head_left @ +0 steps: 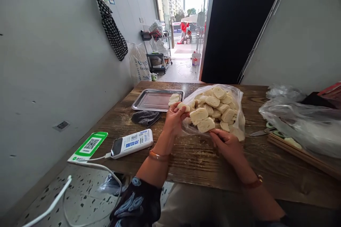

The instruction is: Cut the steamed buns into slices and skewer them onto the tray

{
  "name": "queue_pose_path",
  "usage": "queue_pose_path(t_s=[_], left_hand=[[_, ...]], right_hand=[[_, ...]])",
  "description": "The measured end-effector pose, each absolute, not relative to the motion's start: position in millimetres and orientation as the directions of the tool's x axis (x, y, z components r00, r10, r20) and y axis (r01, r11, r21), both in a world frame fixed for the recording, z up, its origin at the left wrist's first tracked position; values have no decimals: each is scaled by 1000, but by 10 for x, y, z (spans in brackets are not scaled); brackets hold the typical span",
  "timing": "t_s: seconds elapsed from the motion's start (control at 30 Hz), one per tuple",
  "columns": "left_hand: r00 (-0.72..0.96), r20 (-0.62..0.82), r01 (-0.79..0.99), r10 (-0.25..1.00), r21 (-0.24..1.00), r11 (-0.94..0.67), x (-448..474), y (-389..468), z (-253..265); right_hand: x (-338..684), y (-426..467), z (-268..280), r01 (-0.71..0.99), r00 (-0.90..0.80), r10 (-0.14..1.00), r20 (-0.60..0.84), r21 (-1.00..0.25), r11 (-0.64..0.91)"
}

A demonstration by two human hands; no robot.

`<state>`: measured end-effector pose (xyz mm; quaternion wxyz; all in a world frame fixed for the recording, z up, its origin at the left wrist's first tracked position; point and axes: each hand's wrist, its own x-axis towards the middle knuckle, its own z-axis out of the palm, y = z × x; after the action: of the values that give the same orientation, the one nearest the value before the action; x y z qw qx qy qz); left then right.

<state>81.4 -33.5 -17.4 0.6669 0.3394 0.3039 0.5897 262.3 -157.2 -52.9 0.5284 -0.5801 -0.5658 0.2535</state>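
My left hand (pixel 174 117) is closed on a pale, bread-like slice (pixel 183 107), pinched between thumb and fingers. Two similar slices (pixel 202 120) sit side by side on a thin skewer, whose lower end is pinched in my right hand (pixel 226 145); most of that skewer is hidden. Behind them an open clear plastic bag (pixel 240 108) holds a heap of the same slices (pixel 213 101). To the left, a metal tray (pixel 149 104) carries a few pale slices (pixel 174 99) at its right end, just beyond my left hand.
A dark cloth (pixel 145 117) lies before the tray. Nearer left are a white power bank (pixel 133 143) with a cable and a green QR card (pixel 90 146). At right lie a blade (pixel 258 133), a bundle of thin wooden sticks (pixel 298 154) and plastic bags (pixel 301 120).
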Motion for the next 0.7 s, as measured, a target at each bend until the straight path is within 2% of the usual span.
queue_pose_path(t_s=[0.17,0.47,0.7], left_hand=[[102,-26,-613,994,785,84,792,-301,-189],[244,-30,-583,969,795,171,795,-368,-190],[171,-53,-625,984,766,150,797,-361,-174]], right_hand=[[2591,-1567,-527,498,124,931,344,-833,241],[2617,-1551,-580,519,172,921,349,-827,216],[2608,-1585,-556,532,141,928,346,-817,224]])
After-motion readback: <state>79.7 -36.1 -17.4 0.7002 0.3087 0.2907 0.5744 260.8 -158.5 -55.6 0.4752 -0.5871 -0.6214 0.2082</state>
